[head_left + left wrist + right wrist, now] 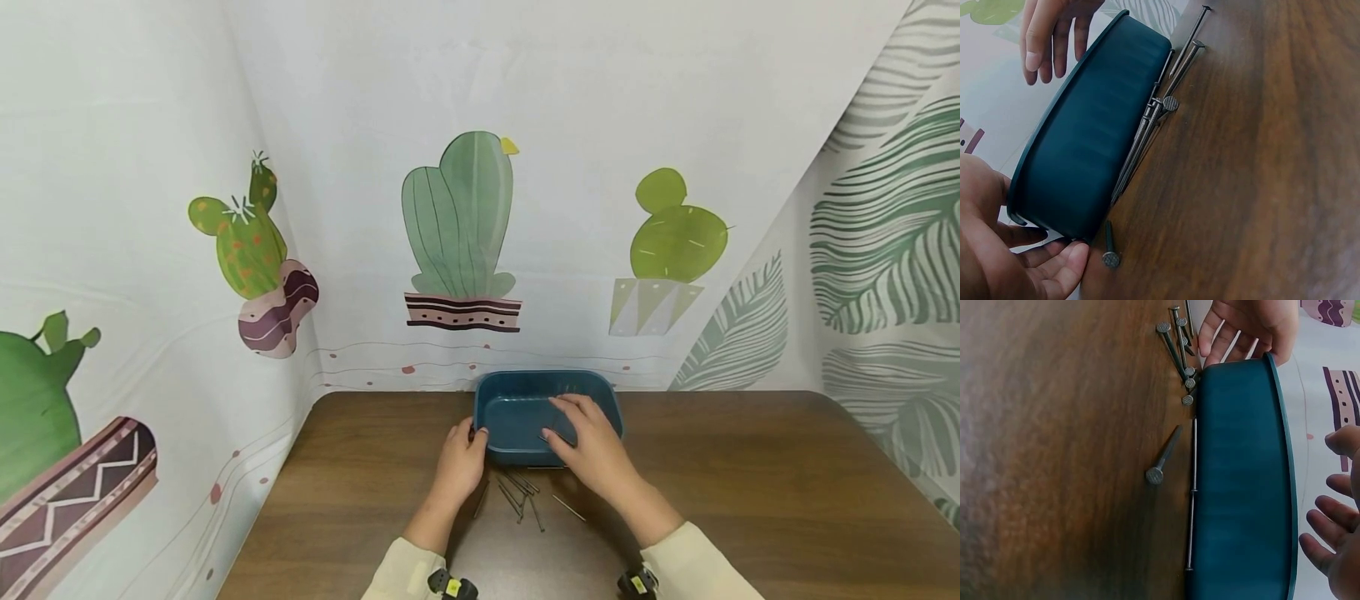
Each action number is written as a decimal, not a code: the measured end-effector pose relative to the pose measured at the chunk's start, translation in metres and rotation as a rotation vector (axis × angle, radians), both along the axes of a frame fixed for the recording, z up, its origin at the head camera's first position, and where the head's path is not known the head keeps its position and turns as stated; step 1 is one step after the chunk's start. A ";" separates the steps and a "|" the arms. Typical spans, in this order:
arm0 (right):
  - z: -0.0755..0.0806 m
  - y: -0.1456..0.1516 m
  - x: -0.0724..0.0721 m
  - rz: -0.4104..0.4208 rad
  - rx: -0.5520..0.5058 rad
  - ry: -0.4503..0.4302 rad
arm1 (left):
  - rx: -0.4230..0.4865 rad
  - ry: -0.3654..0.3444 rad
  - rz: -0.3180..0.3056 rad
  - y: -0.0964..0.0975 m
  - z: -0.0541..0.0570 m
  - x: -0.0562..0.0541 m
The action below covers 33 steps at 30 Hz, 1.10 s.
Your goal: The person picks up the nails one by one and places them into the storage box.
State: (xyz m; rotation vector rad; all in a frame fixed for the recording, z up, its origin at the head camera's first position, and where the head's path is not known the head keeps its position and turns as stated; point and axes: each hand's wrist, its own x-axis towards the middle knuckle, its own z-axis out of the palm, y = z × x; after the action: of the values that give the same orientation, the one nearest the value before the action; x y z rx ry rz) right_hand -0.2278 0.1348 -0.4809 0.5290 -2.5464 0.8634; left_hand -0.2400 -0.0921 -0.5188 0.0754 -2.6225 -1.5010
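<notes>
A dark blue plastic bin (525, 458) with rounded corners stands at the back of the table. My left hand (459, 468) grips its left end, thumb at the rim; in the left wrist view those fingers (1054, 265) reach round the lower corner. Over the bin's right part hovers my right hand (596, 446), its fingers spread and loosely bent. The right wrist view shows nothing between these fingers (1335, 515). Several metal nails (516, 498) lie in a loose heap in front of the bin. A single nail (570, 508) lies to their right.
Two thin nails (1192, 531) lie end to end along the foot of the bin's front wall. Brown wooden table (735, 483) stretches to both sides. Behind it hangs a white cloth (570, 250) printed with cacti and leaves.
</notes>
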 end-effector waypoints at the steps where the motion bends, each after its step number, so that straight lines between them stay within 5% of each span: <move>1: -0.001 0.000 0.001 -0.001 0.001 0.009 | 0.000 0.000 0.000 0.000 0.000 0.000; 23: -0.002 0.001 0.026 0.027 0.068 0.015 | -0.011 -0.003 0.005 0.000 -0.001 -0.001; 33: 0.002 0.000 0.039 0.054 0.076 -0.080 | -0.025 0.001 0.002 0.000 -0.002 -0.002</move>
State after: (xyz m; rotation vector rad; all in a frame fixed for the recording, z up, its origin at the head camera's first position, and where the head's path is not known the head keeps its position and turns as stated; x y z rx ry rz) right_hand -0.1885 0.1352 -0.4790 0.5996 -2.6575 0.8251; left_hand -0.2415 -0.0926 -0.5205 0.0751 -2.6386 -1.4662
